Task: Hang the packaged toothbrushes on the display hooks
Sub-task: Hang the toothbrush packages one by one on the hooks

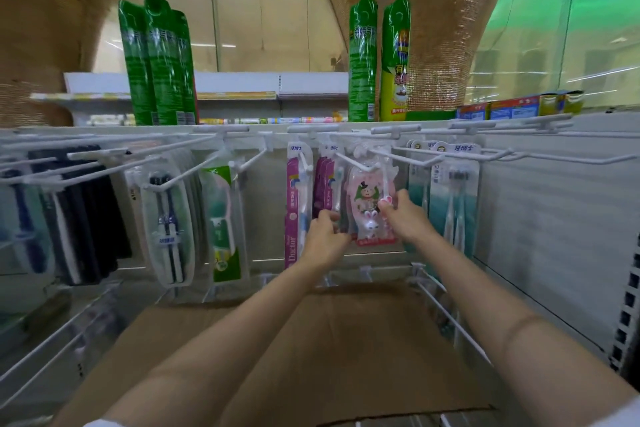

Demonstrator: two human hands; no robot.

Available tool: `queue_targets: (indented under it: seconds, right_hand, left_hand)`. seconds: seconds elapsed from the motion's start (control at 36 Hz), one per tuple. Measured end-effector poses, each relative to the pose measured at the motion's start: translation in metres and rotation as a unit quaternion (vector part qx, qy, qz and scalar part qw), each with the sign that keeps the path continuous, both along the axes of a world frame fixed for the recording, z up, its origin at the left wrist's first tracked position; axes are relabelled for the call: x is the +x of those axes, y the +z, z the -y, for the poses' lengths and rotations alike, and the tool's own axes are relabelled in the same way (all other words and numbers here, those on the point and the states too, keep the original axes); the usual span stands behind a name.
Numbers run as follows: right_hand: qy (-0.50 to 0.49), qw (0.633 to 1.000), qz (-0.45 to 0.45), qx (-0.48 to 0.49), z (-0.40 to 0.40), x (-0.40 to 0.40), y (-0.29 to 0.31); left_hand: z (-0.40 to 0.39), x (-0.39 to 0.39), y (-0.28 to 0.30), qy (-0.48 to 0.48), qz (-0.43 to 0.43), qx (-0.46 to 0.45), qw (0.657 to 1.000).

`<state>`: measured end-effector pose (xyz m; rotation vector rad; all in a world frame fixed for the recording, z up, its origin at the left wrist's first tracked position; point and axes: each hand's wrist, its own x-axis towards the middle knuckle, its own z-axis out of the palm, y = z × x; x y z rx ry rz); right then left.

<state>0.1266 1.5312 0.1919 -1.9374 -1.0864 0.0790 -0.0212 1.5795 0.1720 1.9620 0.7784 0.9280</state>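
Note:
A pink children's toothbrush pack (367, 204) with a bunny figure hangs from a white display hook (356, 163) in the middle of the rack. My left hand (323, 239) grips its lower left edge. On the pack's right side, my right hand (403, 215) pinches it. Pink and purple toothbrush packs (294, 198) hang on the hook just to the left. Teal toothbrush packs (453, 198) fill the hook to the right.
White hooks stick out toward me along the whole rail (104, 152), with dark and green toothbrush packs (221, 218) at the left. A cardboard sheet (332, 350) lies under my arms. Green spray cans (156, 62) stand on the shelf above.

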Motion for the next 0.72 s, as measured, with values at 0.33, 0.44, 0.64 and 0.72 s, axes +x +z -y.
queue_targets:
  seconds: [0.33,0.44,0.64,0.72]
  right_hand:
    - [-0.029,0.998,0.042,-0.033,-0.004,0.006,-0.002]
    - [-0.058,0.991,0.11,-0.046,0.016,0.005,-0.012]
    - [-0.14,0.97,0.065,0.188,0.07,0.033,-0.024]
    - [-0.21,0.956,0.04,0.2,0.083,0.055,-0.026]
  left_hand:
    - [0.006,0.016,0.003,-0.031,-0.009,0.021,0.999]
    - [0.013,0.029,0.005,-0.07,0.01,0.027,0.997]
    - [0.028,0.06,0.0,-0.102,0.0,0.001,0.995]
    - [0.042,0.069,0.002,-0.162,-0.006,-0.012,0.987]
